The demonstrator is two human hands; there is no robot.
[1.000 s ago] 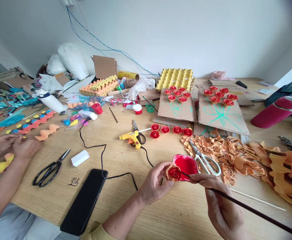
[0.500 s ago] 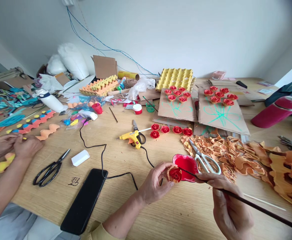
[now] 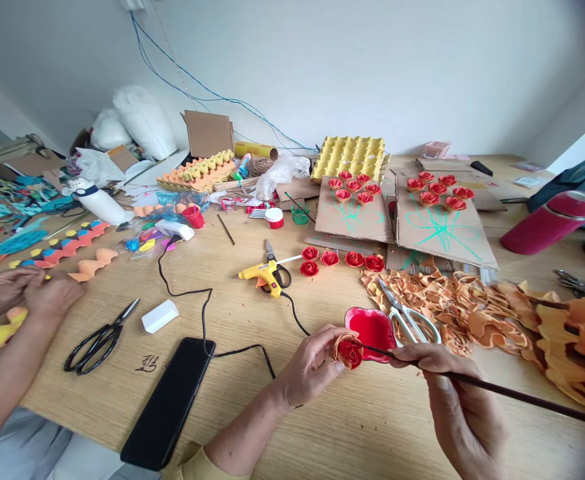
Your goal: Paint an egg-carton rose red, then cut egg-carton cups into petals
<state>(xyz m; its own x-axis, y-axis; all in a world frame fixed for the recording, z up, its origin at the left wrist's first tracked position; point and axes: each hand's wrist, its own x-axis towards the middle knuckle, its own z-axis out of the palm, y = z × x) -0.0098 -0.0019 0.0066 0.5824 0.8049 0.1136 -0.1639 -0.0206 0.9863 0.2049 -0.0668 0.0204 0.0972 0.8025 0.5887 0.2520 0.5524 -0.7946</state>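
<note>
Between the fingers and thumb of my left hand is a paper rose, red at its centre with some bare orange on the outer petals. My right hand grips a long dark paintbrush, its tip touching the rose's upper petals. Just behind the rose sits a shallow dish of red paint. White-handled scissors lie beside the dish, by a heap of orange cardboard scraps. Several finished-looking red roses stand in a row farther back.
A yellow glue gun with its black cord lies left of the roses. Cardboard sheets bear more roses. A phone and black scissors lie at left, near another person's hands. A red flask stands right.
The rose has turned slightly in my left hand. My right hand has shifted a little to the right, and the brush tip has moved between spots on the petals.
</note>
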